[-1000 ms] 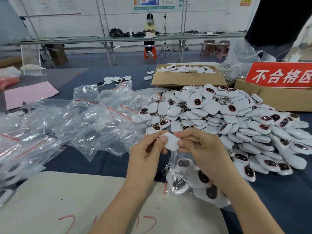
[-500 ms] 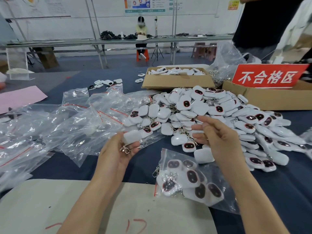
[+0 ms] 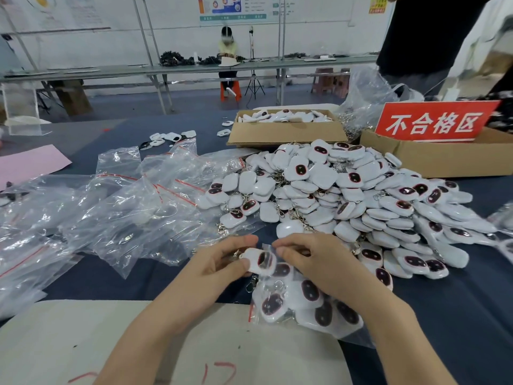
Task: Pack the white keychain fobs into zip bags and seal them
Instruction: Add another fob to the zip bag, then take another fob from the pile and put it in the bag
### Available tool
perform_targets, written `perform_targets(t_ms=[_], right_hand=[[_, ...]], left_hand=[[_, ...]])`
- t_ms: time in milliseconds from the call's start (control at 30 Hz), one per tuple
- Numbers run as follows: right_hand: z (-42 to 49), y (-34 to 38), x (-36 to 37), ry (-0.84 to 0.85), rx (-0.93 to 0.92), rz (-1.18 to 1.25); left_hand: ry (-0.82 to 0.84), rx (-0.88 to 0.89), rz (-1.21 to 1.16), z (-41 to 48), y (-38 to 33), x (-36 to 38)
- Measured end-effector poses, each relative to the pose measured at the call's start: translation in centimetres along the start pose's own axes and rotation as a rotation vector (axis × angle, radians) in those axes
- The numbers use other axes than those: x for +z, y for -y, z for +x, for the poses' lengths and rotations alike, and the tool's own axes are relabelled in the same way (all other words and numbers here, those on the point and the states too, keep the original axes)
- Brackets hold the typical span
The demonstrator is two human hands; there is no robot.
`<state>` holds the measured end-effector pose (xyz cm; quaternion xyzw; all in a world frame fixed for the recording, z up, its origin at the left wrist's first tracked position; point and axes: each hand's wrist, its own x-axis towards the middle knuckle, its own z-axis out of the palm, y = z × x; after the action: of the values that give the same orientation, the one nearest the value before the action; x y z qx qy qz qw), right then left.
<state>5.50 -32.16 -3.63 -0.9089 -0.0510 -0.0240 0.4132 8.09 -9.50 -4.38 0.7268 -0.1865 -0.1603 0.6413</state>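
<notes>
My left hand (image 3: 222, 262) pinches a white keychain fob (image 3: 261, 261) with a dark oval face, right at the mouth of a clear zip bag (image 3: 305, 307). That bag lies on the table's near side and holds several fobs. My right hand (image 3: 311, 262) pinches the bag's upper edge beside the fob. A big heap of loose white fobs (image 3: 347, 195) spreads just behind and to the right of my hands.
Empty zip bags with red strips (image 3: 116, 207) cover the table's left side. An open carton of fobs (image 3: 286, 129) and a second carton with a red sign (image 3: 435, 120) stand behind the heap. A beige sheet (image 3: 83, 343) lies nearest me. A person in black (image 3: 422, 37) stands at the far right.
My left hand has carried its fob from the left over to the bag's mouth. My right hand has come down from the heap and taken the bag's edge.
</notes>
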Motion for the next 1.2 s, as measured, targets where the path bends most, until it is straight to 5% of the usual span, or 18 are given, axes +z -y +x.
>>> perform_targets(t_ms=[267, 533, 733, 1000, 1200], right_hand=[[0.3, 0.1, 0.1, -0.013, -0.019, 0.093], [0.2, 0.3, 0.0, -0.024, -0.067, 0.094], [0.0, -0.3, -1.5, -0.307, -0.035, 0.134], [-0.2, -2.2, -1.7, -0.574, 0.079, -0.280], [-0.3, -2.2, -1.6, -0.421, 0.138, -0.485]], left_hand=[[-0.060, 0.037, 0.067, 0.2, -0.2, 2.0], [0.050, 0.054, -0.013, -0.3, -1.3, 3.3], [-0.180, -0.018, -0.017, 0.4, -0.3, 2.8], [-0.365, -0.047, -0.144, 1.3, 0.5, 2.0], [-0.370, -0.061, -0.187, 1.4, 0.5, 2.0]])
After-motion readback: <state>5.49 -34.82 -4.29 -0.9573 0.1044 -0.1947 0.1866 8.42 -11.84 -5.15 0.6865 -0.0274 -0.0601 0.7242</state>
